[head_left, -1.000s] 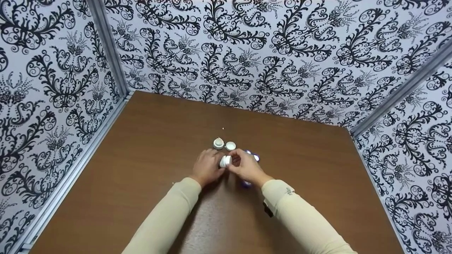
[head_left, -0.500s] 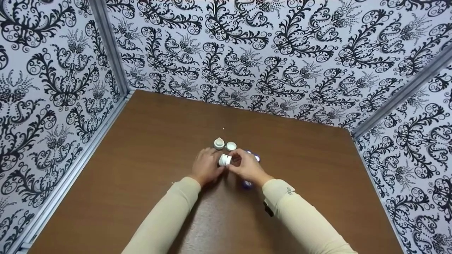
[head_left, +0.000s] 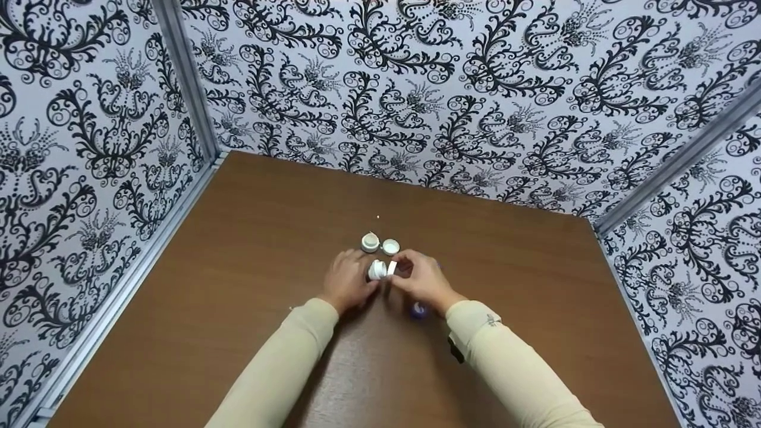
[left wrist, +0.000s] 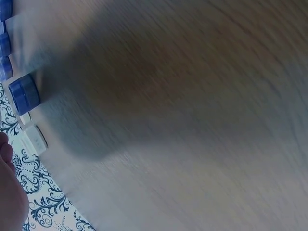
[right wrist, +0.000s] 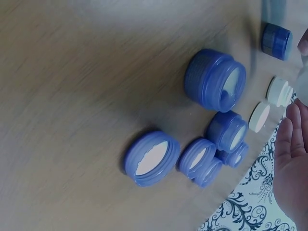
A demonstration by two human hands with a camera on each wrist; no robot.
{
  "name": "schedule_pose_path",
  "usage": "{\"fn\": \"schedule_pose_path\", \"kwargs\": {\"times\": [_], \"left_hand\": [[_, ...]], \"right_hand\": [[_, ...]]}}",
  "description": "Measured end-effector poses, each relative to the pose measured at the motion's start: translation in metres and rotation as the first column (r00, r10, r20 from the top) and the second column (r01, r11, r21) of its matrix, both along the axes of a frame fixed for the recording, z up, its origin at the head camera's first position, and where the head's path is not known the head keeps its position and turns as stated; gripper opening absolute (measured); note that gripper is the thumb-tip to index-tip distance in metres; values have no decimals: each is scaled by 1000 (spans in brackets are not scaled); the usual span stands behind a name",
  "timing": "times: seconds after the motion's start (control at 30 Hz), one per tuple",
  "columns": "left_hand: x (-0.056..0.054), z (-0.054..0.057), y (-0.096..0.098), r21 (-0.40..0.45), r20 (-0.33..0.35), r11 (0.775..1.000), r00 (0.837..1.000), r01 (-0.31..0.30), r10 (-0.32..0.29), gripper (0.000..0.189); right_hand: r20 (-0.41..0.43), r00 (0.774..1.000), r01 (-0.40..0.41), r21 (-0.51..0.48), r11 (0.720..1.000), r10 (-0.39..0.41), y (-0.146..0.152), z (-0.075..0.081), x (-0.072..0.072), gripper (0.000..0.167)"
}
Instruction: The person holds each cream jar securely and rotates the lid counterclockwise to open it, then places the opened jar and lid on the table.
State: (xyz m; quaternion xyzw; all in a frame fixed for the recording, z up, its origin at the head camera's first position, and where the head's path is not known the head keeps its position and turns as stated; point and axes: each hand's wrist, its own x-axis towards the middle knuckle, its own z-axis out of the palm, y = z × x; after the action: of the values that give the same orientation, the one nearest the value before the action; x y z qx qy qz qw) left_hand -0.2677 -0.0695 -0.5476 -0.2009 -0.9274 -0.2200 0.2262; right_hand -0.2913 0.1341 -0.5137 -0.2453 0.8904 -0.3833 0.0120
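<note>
My left hand point(head_left: 346, 278) grips a small white jar point(head_left: 376, 270), tilted toward the right, above the table's middle. Just right of the jar's mouth, my right hand point(head_left: 421, 278) pinches a white lid point(head_left: 392, 268) between thumb and fingers; a narrow gap parts lid and jar. Behind the hands stand an open white jar point(head_left: 370, 242) and, beside it, its loose white lid point(head_left: 390, 246). In the right wrist view the right hand point(right wrist: 293, 168) shows at the edge. The left wrist view catches only part of the left hand point(left wrist: 10, 192).
Open blue jars point(right wrist: 215, 79) and blue lids point(right wrist: 151, 159) lie under the right forearm, mostly hidden in the head view. Another blue jar point(right wrist: 276, 42) looks capped. Patterned walls point(head_left: 416, 89) enclose the brown table point(head_left: 238, 238) behind and at the sides.
The white lid has come away from the jar in my left hand. My right hand has shifted slightly right with it, while the left hand stays nearly still.
</note>
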Motion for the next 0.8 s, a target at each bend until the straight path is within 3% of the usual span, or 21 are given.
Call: {"fn": "schedule_pose_path", "kwargs": {"times": [0.4, 0.8], "left_hand": [[-2, -2, -3, 9, 0, 1000, 1000, -11, 11, 37], [-5, 0, -5, -1, 48, 1000, 999, -19, 19, 37]], "right_hand": [[20, 999, 38, 39, 999, -39, 0, -8, -12, 33], [-72, 995, 83, 182, 980, -71, -3, -16, -21, 34]]}}
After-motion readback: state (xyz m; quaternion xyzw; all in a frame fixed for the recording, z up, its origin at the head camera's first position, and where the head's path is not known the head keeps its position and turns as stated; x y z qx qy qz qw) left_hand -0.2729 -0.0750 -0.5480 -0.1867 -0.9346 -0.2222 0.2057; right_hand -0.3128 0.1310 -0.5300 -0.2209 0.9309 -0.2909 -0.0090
